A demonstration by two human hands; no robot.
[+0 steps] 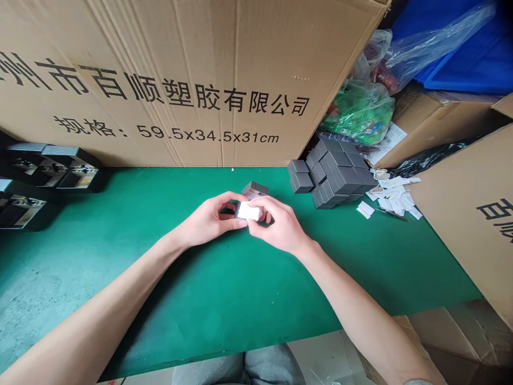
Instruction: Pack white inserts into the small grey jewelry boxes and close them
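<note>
Holding small grey box [254, 188] | white insert [248, 212] showing | left hand [206, 220], right hand [281, 226]

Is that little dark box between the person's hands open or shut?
Open: the box's lid stands raised behind the white piece held by the left hand and right hand.

The person wears grey trousers [238, 368], with forearms [100, 331], left hand [206, 222] and right hand [280, 225] all bare.
</note>
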